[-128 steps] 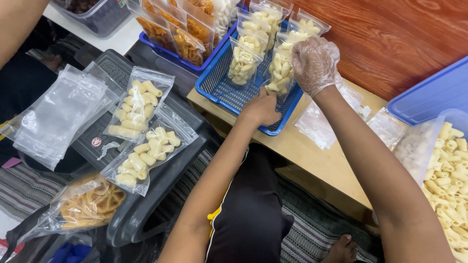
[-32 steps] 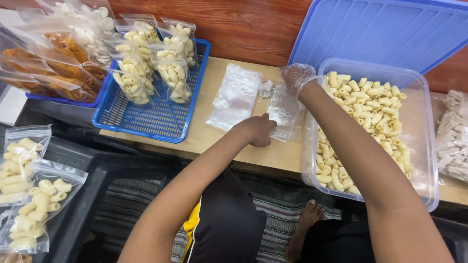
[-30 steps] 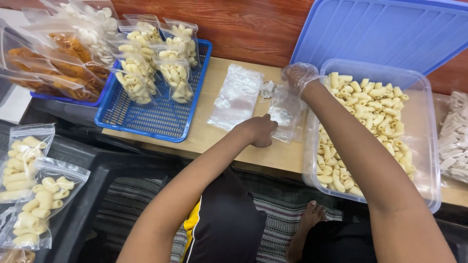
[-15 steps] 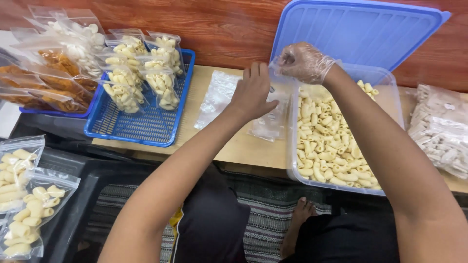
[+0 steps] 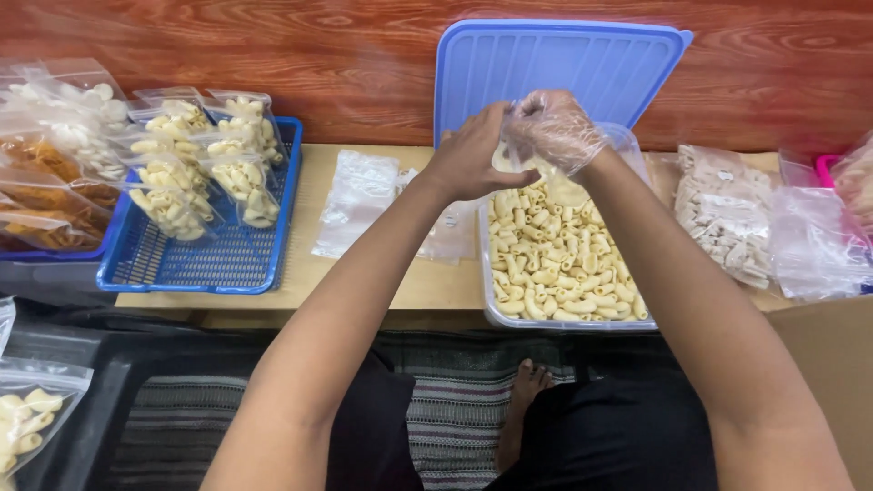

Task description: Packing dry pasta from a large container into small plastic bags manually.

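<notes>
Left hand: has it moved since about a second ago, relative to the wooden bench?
Yes. The left hand has left the bench by the empty bags and risen over the pasta tub, meeting the gloved right hand on a clear bag.

Clear plastic bag (image 5: pixel 535 162) above macaroni tub (image 5: pixel 556 259)

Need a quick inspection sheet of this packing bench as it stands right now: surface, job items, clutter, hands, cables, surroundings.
Surface: low wooden bench, bare at its front edge.
Job's things: clear tub of pale tube snacks; small clear bag held above it.
Clutter: stack of empty bags; blue basket with filled bags; more filled bags at the right.
Hands: left hand bare, right hand in a clear glove, both on the bag's mouth.
Cables: nothing seen.
Surroundings: blue lid leaning on the wood wall; striped mat below.
</notes>
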